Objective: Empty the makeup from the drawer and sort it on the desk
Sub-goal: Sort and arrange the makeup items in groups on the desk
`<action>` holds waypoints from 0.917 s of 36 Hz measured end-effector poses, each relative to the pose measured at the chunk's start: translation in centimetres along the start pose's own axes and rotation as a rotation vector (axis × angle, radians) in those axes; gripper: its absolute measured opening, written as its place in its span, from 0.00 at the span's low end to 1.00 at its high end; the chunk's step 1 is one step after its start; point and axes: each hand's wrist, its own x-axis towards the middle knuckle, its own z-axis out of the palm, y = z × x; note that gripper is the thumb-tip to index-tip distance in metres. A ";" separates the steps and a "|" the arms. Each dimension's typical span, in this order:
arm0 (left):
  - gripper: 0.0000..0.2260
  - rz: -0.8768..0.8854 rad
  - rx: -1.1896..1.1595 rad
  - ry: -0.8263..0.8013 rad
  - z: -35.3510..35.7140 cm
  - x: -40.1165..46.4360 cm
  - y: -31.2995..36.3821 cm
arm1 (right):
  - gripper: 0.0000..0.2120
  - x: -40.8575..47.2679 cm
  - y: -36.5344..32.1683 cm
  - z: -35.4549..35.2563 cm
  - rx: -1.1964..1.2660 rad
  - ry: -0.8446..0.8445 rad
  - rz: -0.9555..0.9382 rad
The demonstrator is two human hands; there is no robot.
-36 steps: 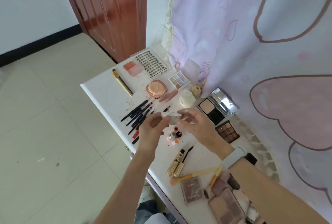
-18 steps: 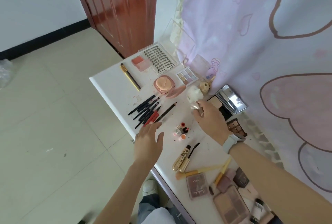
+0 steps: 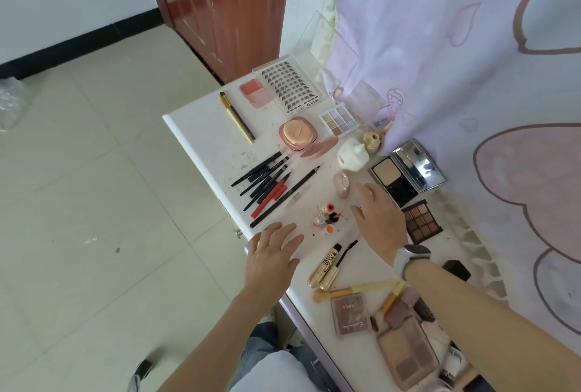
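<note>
White bench carries the sorted makeup: a lash tray at the far end, a powder compact by the curtain, black and red pencils fanned near the edge. Both hands hover empty, fingers spread: left hand at the bench edge, right hand beside a small beige case.

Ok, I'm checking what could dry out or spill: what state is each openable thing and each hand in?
Powder compact: lid open, mirror up.
Mascara tube: uncapped, wand lying beside it.
Brown palette: pans exposed.
Left hand: open, holding nothing.
Right hand: open, holding nothing.
</note>
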 end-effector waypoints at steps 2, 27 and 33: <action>0.22 -0.006 -0.019 -0.013 -0.1 -0.1 0.0 | 0.23 -0.7 0.5 0.1 -0.064 -0.015 -0.051; 0.21 -0.016 -0.102 0.071 0.7 -0.5 0.2 | 0.29 1.7 0.2 0.2 -0.128 -0.151 -0.122; 0.20 -0.046 -0.104 0.057 0.5 -0.6 0.8 | 0.18 -2.9 1.2 -0.5 0.040 -0.075 -0.029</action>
